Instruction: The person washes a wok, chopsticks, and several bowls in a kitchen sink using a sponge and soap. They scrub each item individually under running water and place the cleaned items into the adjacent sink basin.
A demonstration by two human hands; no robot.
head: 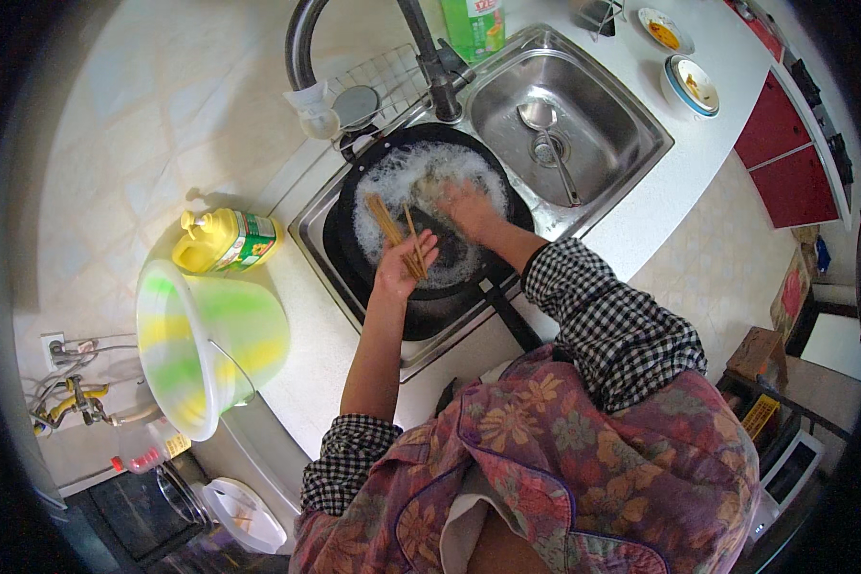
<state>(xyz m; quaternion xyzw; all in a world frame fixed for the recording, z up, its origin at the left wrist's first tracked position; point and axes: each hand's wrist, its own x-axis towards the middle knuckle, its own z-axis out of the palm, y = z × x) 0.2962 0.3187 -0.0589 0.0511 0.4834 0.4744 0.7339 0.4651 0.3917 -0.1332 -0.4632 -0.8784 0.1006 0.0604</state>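
A bundle of wooden chopsticks (385,219) rests in my left hand (400,264), palm up, with one stick apart from the others. The hand is over the near-left part of a black wok (441,133) full of soapy water (394,168). My right hand (468,208) reaches into the foam on the wok's right side and is blurred by motion. Something tan and blurred shows by its fingers; I cannot tell what it is or whether the hand grips it. The wok sits in the left sink basin (333,265), its handle (514,319) pointing towards me.
In the right basin (595,143) lies a metal serving spoon (549,143). A dark faucet (438,86) arches above the wok. To the left stand a yellow detergent bottle (226,240) and a tilted-looking bucket (251,330). Stacked bowls (678,97) and a stained plate (678,21) sit right.
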